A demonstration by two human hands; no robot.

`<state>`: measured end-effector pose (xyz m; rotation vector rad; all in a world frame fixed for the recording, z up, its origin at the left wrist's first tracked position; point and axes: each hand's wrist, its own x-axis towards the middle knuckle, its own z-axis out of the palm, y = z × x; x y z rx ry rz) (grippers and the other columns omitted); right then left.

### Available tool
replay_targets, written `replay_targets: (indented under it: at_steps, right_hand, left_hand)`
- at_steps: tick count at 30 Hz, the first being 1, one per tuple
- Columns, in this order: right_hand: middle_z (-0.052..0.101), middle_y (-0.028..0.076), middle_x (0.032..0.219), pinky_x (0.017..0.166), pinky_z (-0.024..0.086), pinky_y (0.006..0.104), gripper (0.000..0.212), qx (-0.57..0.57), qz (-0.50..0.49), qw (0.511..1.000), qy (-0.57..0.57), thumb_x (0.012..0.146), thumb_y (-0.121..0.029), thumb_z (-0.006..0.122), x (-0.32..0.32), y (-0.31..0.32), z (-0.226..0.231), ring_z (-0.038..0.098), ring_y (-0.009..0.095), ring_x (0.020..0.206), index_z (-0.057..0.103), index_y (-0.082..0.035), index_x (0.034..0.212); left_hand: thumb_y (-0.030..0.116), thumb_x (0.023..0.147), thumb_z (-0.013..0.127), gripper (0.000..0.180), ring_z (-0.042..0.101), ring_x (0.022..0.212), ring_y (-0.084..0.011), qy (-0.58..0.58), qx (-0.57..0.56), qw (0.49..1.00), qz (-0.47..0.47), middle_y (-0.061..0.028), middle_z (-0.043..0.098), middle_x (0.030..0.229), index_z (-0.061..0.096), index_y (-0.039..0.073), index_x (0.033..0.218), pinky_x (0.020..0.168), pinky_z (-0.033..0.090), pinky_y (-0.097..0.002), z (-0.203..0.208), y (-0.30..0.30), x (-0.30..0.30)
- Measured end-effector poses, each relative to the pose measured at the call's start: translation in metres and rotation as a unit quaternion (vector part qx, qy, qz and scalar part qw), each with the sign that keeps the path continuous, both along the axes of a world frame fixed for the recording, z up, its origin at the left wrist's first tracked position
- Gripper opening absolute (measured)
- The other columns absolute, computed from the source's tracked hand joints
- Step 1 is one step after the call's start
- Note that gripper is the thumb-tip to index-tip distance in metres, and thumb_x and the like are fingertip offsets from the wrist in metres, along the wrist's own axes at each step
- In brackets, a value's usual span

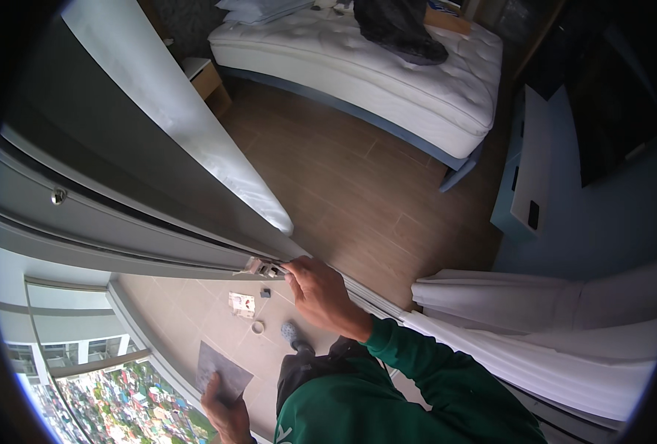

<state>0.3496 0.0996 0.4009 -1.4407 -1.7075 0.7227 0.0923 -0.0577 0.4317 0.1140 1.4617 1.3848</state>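
My left hand [225,411] grips a thin grey rectangular sheet [223,370] by its lower edge, low on the balcony side. It looks like sandpaper, but its surface is too blurred to be sure. My right hand [317,294] is closed at the end of the grey sliding door frame [143,222], its fingertips against the edge. Right beside those fingers sits a small metal fitting [263,268] with pale marks around it. Whatever the right fingers pinch, if anything, is hidden behind them.
On the balcony tiles lie a printed packet [242,303], a roll of tape [257,326] and a small dark block [265,293], near my shoe [291,333]. White curtains [536,311] hang at right. Indoors stand a bed [358,74] and wall shelf [524,163].
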Motion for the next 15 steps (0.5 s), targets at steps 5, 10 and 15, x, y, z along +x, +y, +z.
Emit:
replay_targets:
  at_steps: [5, 10, 15]
  right_hand:
    - [0.064, 0.014, 0.095, 0.078, 0.051, 0.0438, 0.016, 0.002, 0.012, 1.000, 0.015, 0.092, -0.012, 0.057, 0.003, 0.004, 0.011, 0.061, 0.032, 0.090, 0.062, -0.004, 0.104]
    - [0.064, 0.014, 0.095, 0.079, 0.051, 0.0441, 0.017, -0.015, 0.016, 0.999, 0.037, 0.093, -0.012, 0.057, 0.005, 0.006, 0.022, 0.061, 0.033, 0.090, 0.062, -0.004, 0.106]
    - [0.065, 0.014, 0.095, 0.080, 0.051, 0.0442, 0.017, 0.003, 0.009, 0.999, 0.046, 0.092, -0.011, 0.057, 0.005, 0.005, 0.030, 0.062, 0.033, 0.090, 0.062, -0.005, 0.107]
  left_hand:
    - [0.024, 0.089, 0.066, 0.047, 0.056, 0.115, -0.0252, -0.026, 0.012, 1.000, 0.000, -0.0127, 0.061, 0.122, 0.055, -0.002, 0.127, 0.099, 0.044, -0.0407, 0.005, 0.002, 0.009]
    - [0.024, 0.088, 0.067, 0.047, 0.056, 0.114, -0.0255, -0.007, 0.009, 1.000, -0.014, -0.0130, 0.061, 0.121, 0.056, -0.002, 0.125, 0.098, 0.043, -0.0413, 0.001, 0.001, 0.008]
    - [0.025, 0.088, 0.067, 0.046, 0.057, 0.112, -0.0253, -0.006, 0.011, 1.000, 0.007, -0.0127, 0.061, 0.120, 0.056, -0.002, 0.124, 0.097, 0.043, -0.0405, 0.001, 0.000, 0.011]
